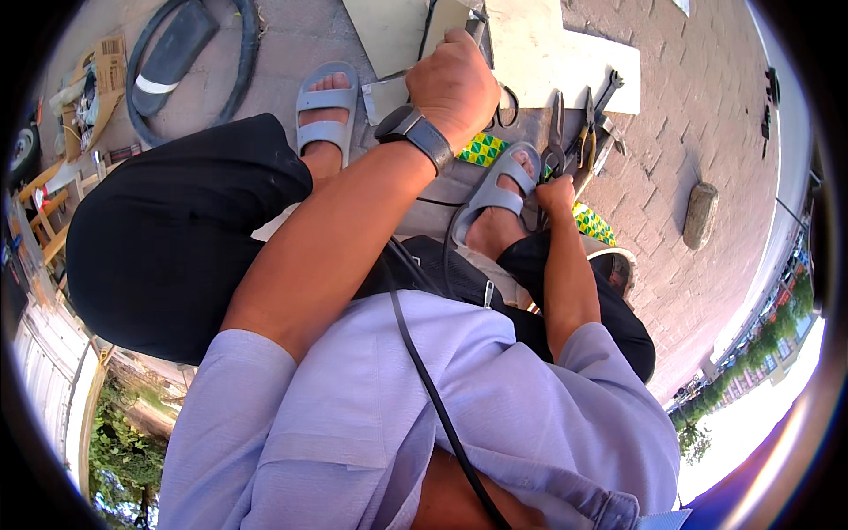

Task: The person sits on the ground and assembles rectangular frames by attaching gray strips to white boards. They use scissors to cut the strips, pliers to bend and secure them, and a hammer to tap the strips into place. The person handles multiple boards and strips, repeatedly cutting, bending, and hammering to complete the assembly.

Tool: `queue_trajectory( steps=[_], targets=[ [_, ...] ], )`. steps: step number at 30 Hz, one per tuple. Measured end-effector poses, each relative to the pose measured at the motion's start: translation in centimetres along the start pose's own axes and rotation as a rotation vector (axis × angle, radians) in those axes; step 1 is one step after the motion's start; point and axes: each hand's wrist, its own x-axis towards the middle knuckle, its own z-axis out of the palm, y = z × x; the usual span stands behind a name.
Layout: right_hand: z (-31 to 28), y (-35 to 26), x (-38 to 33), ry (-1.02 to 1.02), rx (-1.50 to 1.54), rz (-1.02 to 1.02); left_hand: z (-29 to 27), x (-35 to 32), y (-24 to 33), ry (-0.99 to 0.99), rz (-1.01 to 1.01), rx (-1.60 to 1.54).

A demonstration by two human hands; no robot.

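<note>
A person bends far forward over brick paving (698,115), so the view looks down past a lilac shirt (424,415) to both feet in grey sandals (325,110).

The left hand (455,84), a watch (415,131) on its wrist, is closed in a fist around a dark tool (475,26) at the edge of a pale board (530,62), arm stretched out nearly straight, probably to press down there.

The right hand (556,193) reaches beside the right foot, fingers curled on something by the pliers (556,132) (whether it actually grips, I cannot tell). More hand tools lie within reach. A tyre (190,57) lies further left.
</note>
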Motion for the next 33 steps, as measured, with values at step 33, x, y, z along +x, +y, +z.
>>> queue_trajectory(
  steps=[33],
  targets=[
    [-22.5, -12.5, -20.7, -1.071, 1.040, -0.241, -1.2, 1.9, -5.7, 0.046, 0.021, -0.173]
  ],
)
